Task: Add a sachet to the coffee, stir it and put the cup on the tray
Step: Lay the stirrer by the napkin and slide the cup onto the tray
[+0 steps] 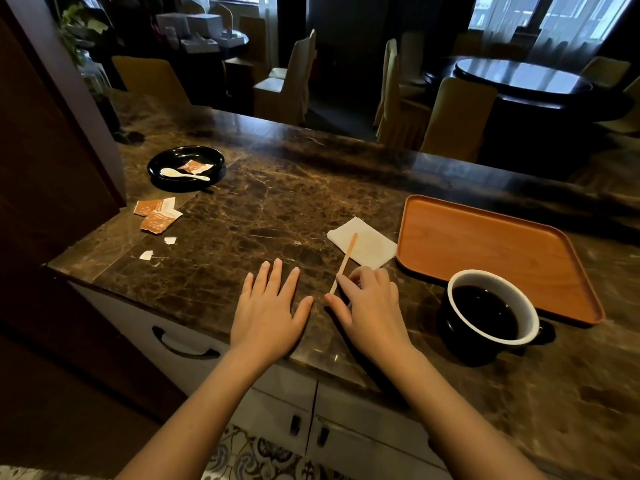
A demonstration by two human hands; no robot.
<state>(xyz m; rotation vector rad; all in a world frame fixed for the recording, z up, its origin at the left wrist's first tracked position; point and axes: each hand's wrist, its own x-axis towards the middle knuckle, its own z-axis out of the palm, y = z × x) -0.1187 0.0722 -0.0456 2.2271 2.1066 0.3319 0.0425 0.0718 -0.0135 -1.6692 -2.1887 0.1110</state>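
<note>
A black cup [450,327] with a white inside, full of dark coffee, stands on the marble counter just in front of the orange tray [485,244]. A wooden stir stick [344,263] lies with its far end on a white napkin [372,249]. My right hand [370,306] rests by the stick's near end, thumb and index finger apart on either side of it, not gripping it. My left hand [268,306] lies flat on the counter with fingers spread. Two torn orange sachets [156,214] lie at the far left.
A black dish [207,155] at the back left holds a white spoon [181,174] and another orange sachet [192,166]. Small paper scraps [147,255] lie near the counter's left edge. A dark wall panel stands on the left; chairs and tables are beyond the counter.
</note>
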